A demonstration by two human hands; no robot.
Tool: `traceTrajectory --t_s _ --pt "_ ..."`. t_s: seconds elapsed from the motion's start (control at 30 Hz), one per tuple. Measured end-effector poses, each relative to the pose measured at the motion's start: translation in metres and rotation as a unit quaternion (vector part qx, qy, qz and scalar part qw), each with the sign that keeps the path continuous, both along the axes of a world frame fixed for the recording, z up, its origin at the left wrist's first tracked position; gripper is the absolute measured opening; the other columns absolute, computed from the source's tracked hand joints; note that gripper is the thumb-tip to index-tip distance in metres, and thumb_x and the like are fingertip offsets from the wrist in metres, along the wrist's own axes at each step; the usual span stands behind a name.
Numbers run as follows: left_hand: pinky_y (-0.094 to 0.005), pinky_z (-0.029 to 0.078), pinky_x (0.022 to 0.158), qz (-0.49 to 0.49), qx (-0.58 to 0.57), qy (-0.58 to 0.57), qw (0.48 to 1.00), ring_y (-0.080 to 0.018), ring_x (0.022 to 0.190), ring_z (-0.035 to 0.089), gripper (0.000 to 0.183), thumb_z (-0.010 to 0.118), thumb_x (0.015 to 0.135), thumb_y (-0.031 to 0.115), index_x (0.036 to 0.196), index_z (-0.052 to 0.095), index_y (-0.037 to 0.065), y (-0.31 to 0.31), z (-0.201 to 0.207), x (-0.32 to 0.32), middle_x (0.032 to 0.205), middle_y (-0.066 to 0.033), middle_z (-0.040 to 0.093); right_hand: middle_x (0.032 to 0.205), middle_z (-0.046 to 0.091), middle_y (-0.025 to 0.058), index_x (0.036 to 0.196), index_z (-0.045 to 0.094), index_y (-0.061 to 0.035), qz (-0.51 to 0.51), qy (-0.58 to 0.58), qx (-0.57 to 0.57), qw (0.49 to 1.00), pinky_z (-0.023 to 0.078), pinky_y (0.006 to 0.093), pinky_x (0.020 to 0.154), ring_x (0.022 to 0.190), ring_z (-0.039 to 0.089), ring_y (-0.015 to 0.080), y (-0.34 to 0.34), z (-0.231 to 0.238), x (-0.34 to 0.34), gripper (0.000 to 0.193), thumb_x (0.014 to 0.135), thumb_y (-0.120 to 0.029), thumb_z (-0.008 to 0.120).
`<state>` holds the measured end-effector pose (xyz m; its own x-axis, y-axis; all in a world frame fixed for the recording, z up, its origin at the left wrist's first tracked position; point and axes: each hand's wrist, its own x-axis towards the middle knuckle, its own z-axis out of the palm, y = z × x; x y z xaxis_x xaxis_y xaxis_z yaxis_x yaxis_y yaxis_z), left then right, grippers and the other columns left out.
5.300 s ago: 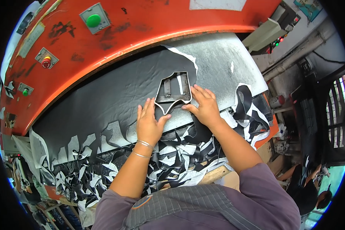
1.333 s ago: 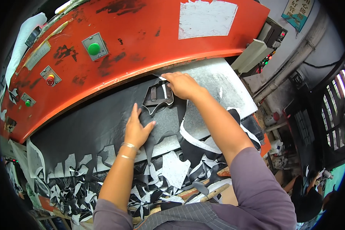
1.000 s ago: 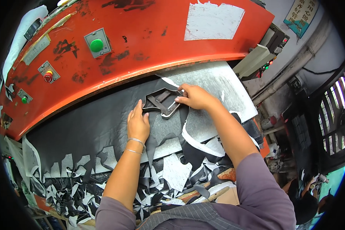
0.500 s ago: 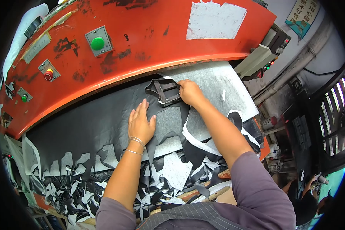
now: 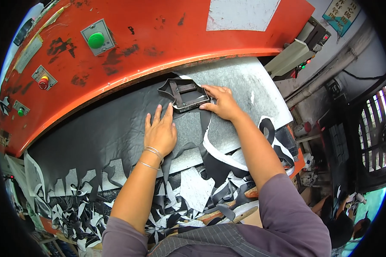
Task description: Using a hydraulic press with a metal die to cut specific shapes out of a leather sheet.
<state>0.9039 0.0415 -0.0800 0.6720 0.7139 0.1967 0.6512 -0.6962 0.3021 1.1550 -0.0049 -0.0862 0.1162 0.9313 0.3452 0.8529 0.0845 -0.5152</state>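
A dark metal cutting die (image 5: 183,94), an outlined frame with cross bars, lies on a black leather sheet (image 5: 98,137) under the edge of an orange press head (image 5: 158,38). My right hand (image 5: 221,103) rests against the die's right side, fingers on its rim. My left hand (image 5: 161,130) lies flat on the leather just below the die, fingers spread, fingertips near its lower left corner. Thin bangles circle my left wrist.
The grey cutting bed (image 5: 244,85) extends to the right. Cut-out black and white leather scraps (image 5: 128,201) hang over the front edge. Green (image 5: 96,40) and red (image 5: 43,81) buttons sit on the press head. Other people (image 5: 343,218) are at lower right.
My right hand has slid the die left and farther in under the orange head. My left hand has shifted up slightly on the leather, staying flat.
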Motion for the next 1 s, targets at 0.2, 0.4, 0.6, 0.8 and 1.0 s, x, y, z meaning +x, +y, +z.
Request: traceTrajectory --t_s 0.2,0.4,0.6,0.8,1.0 --pt "-0.0495 0.019 0.112 -0.008 0.001 0.021 1.000 -0.0306 0.137 0.030 0.058 0.047 0.090 0.018 0.143 0.031 0.003 -0.001 0.011 -0.012 0.139 -0.0156 0.046 0.126 0.057 0.0126 0.128 0.055 -0.0121 0.002 0.016 -0.002 1.000 0.026 0.0410 0.105 0.119 0.049 0.0303 -0.005 0.007 -0.011 0.067 0.071 -0.042 0.076" --pt "-0.0432 0.025 0.112 0.003 -0.127 -0.190 0.974 -0.0290 0.136 0.035 0.061 0.056 0.086 0.012 0.142 0.033 0.000 0.003 0.032 -0.094 0.141 -0.0186 0.043 0.127 0.055 0.0193 0.133 0.050 -0.0106 -0.100 -0.050 -0.005 0.994 0.030 0.0426 0.104 0.121 0.047 0.0331 -0.030 0.030 -0.052 0.072 0.072 -0.037 0.077" --pt "-0.0387 0.026 0.112 0.252 -0.105 -0.542 0.795 -0.0298 0.137 0.032 0.064 0.058 0.086 0.002 0.142 0.029 -0.004 0.077 0.036 -0.329 0.145 -0.0220 0.036 0.088 0.068 0.0164 0.120 0.055 -0.0029 -0.064 0.229 0.070 0.969 0.053 0.0346 0.073 0.080 0.068 0.0244 -0.060 0.071 -0.135 0.049 0.082 -0.030 0.071" --pt "-0.0342 0.016 0.114 0.363 0.185 -0.473 0.781 -0.0278 0.143 0.017 0.066 0.053 0.091 0.016 0.145 0.021 -0.005 0.113 0.131 -0.429 0.154 -0.0214 0.016 0.067 0.062 0.0086 0.101 0.049 -0.0044 0.006 0.212 0.218 0.953 0.047 0.0359 0.059 0.062 0.061 0.0241 -0.003 0.199 -0.284 0.042 0.082 -0.035 0.071" --pt "-0.0336 0.025 0.110 0.229 0.032 -0.452 0.862 -0.0254 0.139 0.029 0.060 0.051 0.091 0.013 0.145 0.028 0.001 0.025 0.127 -0.469 0.150 -0.0188 0.029 0.065 0.060 0.0117 0.094 0.049 -0.0054 0.027 0.214 0.193 0.957 0.046 0.0413 0.054 0.060 0.061 0.0302 -0.042 0.155 -0.285 0.042 0.081 -0.039 0.071"
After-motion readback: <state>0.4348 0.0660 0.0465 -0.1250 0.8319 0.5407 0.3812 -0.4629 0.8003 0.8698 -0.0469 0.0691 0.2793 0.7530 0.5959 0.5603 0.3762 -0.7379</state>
